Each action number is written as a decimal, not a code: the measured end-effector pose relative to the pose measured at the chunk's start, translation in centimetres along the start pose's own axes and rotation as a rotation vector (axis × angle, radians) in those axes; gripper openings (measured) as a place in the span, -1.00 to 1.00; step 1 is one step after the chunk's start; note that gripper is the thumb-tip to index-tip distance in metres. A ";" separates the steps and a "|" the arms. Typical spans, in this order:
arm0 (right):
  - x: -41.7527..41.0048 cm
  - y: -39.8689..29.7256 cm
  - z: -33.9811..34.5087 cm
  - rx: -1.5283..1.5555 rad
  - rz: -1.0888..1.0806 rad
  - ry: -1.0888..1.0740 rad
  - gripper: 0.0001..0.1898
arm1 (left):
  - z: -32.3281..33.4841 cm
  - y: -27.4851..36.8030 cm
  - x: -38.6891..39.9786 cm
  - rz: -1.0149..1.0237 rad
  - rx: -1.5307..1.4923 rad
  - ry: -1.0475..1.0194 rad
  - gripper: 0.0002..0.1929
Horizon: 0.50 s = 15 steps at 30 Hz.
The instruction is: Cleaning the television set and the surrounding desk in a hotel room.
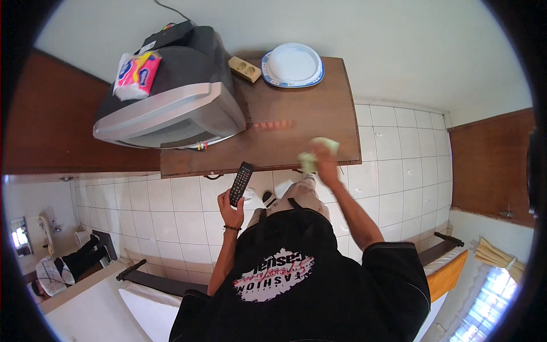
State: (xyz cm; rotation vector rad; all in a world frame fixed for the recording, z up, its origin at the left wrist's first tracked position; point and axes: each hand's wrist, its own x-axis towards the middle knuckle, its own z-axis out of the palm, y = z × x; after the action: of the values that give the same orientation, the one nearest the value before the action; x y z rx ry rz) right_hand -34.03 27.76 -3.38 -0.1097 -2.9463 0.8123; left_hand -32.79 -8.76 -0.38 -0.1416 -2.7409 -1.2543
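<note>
A black remote control (241,184) is upright in my left hand (231,211), just off the front edge of a brown wooden cabinet (273,147). My right hand (325,164), blurred, grips a pale green cloth (324,144) over the front right part of the cabinet top. Whether the cloth touches the wood, I cannot tell. Left of the cloth, a reddish streak (273,125) shows on the cabinet top. A grey tube television (179,102) occupies the cabinet's left side.
Behind lie white plates with a blue rim (295,64) and a beige power strip (245,69). A tissue pack (137,76) and a black box (167,37) rest on the television. White floor tiles (384,145) surround the cabinet. Another person (55,273) is at far left.
</note>
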 end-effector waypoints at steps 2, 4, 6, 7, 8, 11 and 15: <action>-1.3 4.6 -2.2 -0.108 0.143 0.192 -0.37 | -0.9 -0.8 -1.3 -0.013 -0.008 0.005 -0.50; -0.8 4.8 -1.5 -0.154 0.143 0.333 -0.39 | -1.3 -1.5 -2.1 -0.009 0.004 0.003 -0.48; 0.0 2.9 1.8 -0.307 0.287 0.573 -0.45 | -1.4 -2.0 -2.4 -0.017 -0.013 0.016 -0.49; 0.5 0.3 3.6 -0.235 0.182 0.545 -0.46 | -1.5 -1.9 -2.5 -0.017 -0.029 0.007 -0.49; 0.3 -1.1 5.8 -0.230 0.171 0.373 -0.43 | -1.1 -1.1 -1.9 0.040 -0.045 0.025 -0.50; 1.5 -12.2 7.2 0.058 -0.349 -0.022 -0.36 | -1.7 -1.5 -2.4 -0.060 -0.082 0.055 -0.50; 1.8 -9.8 5.1 0.154 -0.329 -0.128 -0.34 | -2.4 -2.3 -2.7 -0.021 -0.035 0.082 -0.51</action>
State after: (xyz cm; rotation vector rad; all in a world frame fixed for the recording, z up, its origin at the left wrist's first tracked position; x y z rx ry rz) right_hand -36.74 16.97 -2.62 0.4399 -2.8838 1.0185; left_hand -30.30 -12.16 -0.95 -0.0631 -2.6591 -1.2850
